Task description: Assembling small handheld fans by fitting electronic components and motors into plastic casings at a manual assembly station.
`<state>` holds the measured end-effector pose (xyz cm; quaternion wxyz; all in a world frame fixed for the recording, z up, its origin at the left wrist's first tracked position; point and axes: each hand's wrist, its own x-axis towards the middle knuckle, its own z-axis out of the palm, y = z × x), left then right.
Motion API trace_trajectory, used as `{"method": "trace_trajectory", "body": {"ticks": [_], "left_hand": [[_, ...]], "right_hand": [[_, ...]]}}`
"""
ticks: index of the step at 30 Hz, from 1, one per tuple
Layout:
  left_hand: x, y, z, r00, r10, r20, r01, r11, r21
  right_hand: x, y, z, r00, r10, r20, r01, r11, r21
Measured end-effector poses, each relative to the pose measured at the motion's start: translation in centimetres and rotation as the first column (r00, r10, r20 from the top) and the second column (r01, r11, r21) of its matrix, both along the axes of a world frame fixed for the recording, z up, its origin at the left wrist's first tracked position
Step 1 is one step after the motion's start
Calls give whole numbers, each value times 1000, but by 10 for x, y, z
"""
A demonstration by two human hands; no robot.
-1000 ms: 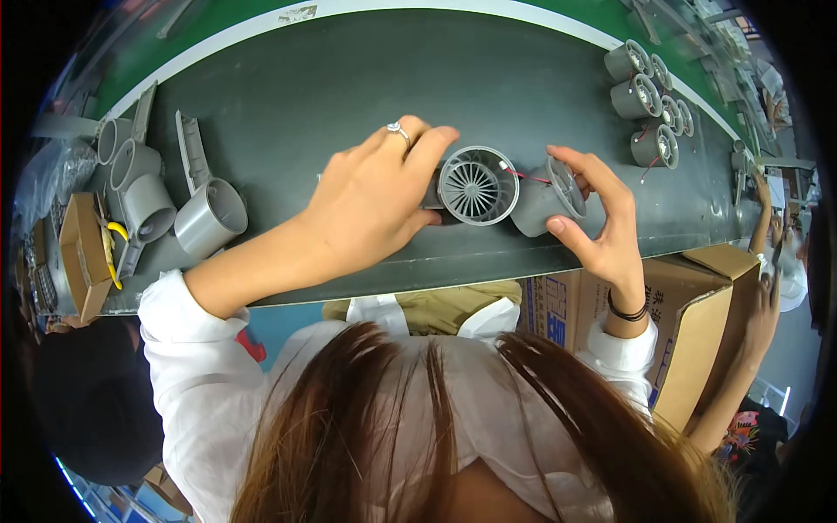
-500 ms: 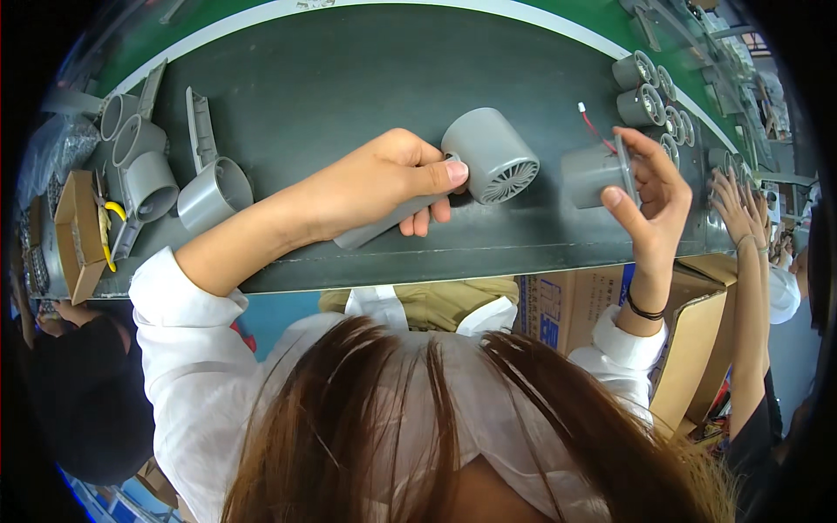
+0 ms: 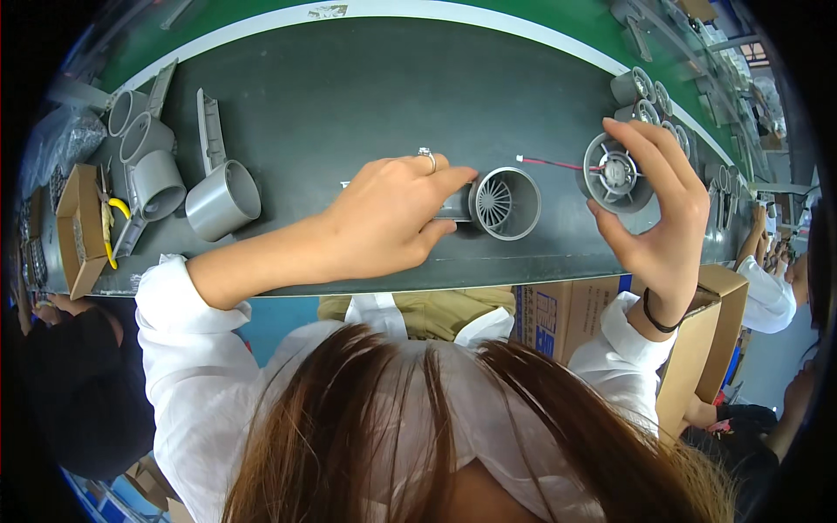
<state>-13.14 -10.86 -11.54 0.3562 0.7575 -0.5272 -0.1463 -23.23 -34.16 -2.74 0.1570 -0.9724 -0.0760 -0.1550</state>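
My left hand (image 3: 397, 209) grips the handle of a grey cylindrical fan housing (image 3: 526, 209); most of the handle is hidden under the palm and fingers. The housing's open mouth faces up, showing a slotted grille inside at its left. Off to the right, my right hand (image 3: 667, 196) holds a round grey fan unit (image 3: 615, 170) between thumb and fingers. Its spoked face with a metal hub is turned toward me. From it a thin red and dark wire (image 3: 558, 163) with a small white plug points left toward the housing. The two parts are apart.
At left lie several grey housings (image 3: 222, 207) with handles, yellow-handled pliers (image 3: 119, 207), an open cardboard box (image 3: 83, 231) and a plastic bag (image 3: 61, 144). More fan units (image 3: 629, 87) stand at the far right. Cartons (image 3: 567, 318) sit below the table edge. Co-workers (image 3: 767, 292) are on both sides.
My left hand has rolled the housing over, so its mouth rather than its grille end shows. My right hand has turned the fan unit's spoked face up. A co-worker's hands at right have withdrawn.
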Motion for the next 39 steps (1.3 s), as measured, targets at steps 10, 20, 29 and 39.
{"method": "trace_trajectory", "body": {"ticks": [10,20,29,39], "left_hand": [[-4,-3,-6,1000,10,-10,-10,998,-62],[-6,-3,-14,998,36,-44,-43,986,-161],[-7,-3,-12,999,47,7,-46,989,-140],[-12,-6,-17,982,88,166,-65,988,-141]], "right_hand": [[-7,25,-4,992,122,23,-115,971,-207],[-5,42,-7,981,193,2,-186,946,-265],[4,52,-10,970,237,-48,-236,887,-396],[11,70,-18,958,211,-196,-285,792,-541]]}}
